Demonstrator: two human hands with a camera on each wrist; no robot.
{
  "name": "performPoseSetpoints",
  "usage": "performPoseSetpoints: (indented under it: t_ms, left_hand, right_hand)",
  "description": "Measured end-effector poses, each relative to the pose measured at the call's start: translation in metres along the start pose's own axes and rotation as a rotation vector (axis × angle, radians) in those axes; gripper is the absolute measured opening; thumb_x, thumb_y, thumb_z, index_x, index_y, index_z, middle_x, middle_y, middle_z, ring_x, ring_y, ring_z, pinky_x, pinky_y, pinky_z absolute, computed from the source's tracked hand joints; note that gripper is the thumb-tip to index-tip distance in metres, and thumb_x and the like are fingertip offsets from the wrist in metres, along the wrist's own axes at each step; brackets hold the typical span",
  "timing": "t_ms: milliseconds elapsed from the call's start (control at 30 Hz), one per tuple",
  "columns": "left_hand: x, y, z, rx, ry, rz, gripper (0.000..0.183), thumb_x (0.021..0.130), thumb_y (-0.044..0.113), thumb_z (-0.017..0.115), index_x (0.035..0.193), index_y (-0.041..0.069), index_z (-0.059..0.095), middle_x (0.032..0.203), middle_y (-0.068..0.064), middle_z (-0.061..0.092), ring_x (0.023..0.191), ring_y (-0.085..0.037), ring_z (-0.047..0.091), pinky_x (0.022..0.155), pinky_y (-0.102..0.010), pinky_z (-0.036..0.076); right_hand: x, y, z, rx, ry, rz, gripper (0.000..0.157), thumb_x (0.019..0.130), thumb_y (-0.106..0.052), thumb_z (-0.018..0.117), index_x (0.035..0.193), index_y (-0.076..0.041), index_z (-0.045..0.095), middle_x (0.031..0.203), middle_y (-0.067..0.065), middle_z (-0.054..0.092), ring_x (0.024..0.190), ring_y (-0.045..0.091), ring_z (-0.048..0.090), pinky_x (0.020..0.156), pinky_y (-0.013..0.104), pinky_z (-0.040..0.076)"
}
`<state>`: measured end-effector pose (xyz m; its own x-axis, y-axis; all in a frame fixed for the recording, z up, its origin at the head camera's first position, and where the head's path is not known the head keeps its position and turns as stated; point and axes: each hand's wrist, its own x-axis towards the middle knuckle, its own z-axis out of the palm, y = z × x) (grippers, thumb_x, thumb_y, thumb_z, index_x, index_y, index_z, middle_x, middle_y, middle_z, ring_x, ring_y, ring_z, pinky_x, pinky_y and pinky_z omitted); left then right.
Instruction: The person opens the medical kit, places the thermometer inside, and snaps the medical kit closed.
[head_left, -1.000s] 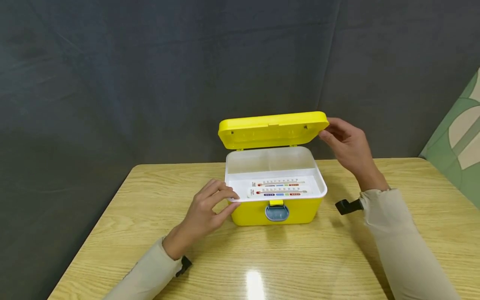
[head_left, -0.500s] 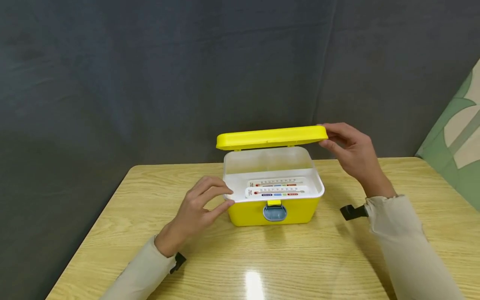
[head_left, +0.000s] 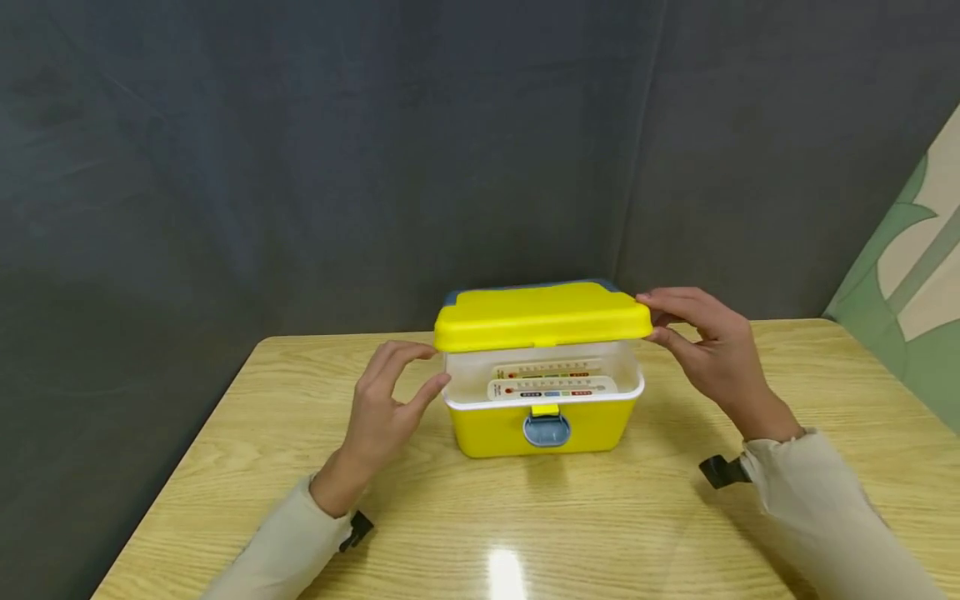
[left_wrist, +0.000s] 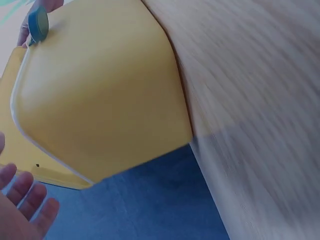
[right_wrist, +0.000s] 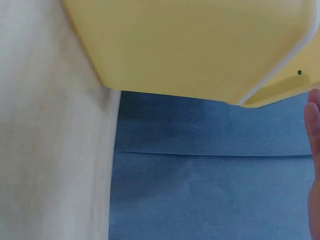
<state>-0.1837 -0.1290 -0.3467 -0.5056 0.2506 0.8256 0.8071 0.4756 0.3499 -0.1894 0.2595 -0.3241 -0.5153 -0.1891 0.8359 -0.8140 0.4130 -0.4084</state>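
A yellow storage box (head_left: 495,432) with a white inner rim and a grey-blue front latch (head_left: 547,430) stands on the table. Its hinged yellow lid (head_left: 540,321) slants over it, partly lowered, with a gap at the front. Through the gap show two white thermometer cards (head_left: 551,388) inside. My right hand (head_left: 708,346) pinches the lid's right front corner, fingers on top and thumb below. At the left front corner is my left hand (head_left: 382,408), fingers loosely bent, fingertips at the lid's edge and thumb near the box rim. The left wrist view shows its fingers (left_wrist: 31,200) spread.
The wooden table (head_left: 420,533) reaches back to a dark curtain (head_left: 315,167) close behind the box. A green and beige patterned panel (head_left: 915,275) stands at the right. Black straps with small mounts sit at both wrists.
My right hand has brought the lid forward and down, so its top now shows and the back of the box is covered. The left hand has risen from the box rim to the lid's corner.
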Motion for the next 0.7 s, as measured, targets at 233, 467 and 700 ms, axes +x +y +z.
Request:
performPoseSetpoints:
  t_ms: [233, 467, 700]
  left_hand:
    - [0.006, 0.008, 0.003, -0.040, 0.023, -0.100, 0.041, 0.082, 0.007, 0.081, 0.120, 0.007, 0.065, 0.114, -0.009, 0.064, 0.107, -0.022, 0.062, 0.098, -0.021, 0.049]
    - [0.009, 0.009, 0.002, -0.116, -0.057, -0.066, 0.048, 0.078, 0.003, 0.082, 0.123, 0.008, 0.066, 0.119, -0.010, 0.063, 0.109, -0.021, 0.061, 0.099, -0.018, 0.048]
    - [0.006, 0.011, -0.002, -0.174, -0.076, -0.057, 0.060, 0.068, 0.004, 0.088, 0.124, 0.010, 0.067, 0.124, -0.010, 0.061, 0.114, -0.020, 0.060, 0.102, -0.018, 0.047]
  right_hand:
    - [-0.011, -0.009, -0.004, -0.054, -0.041, -0.014, 0.046, 0.081, -0.025, 0.073, 0.116, 0.005, 0.070, 0.122, -0.004, 0.068, 0.112, 0.001, 0.063, 0.097, 0.010, 0.048]
    - [-0.021, -0.011, -0.007, -0.083, -0.071, -0.047, 0.060, 0.079, -0.045, 0.070, 0.112, 0.005, 0.073, 0.117, 0.001, 0.070, 0.113, -0.001, 0.062, 0.097, 0.008, 0.046]
    - [-0.018, -0.021, -0.013, -0.101, -0.131, -0.020, 0.049, 0.072, -0.019, 0.087, 0.114, 0.000, 0.073, 0.117, 0.004, 0.069, 0.111, -0.001, 0.062, 0.097, 0.009, 0.046]
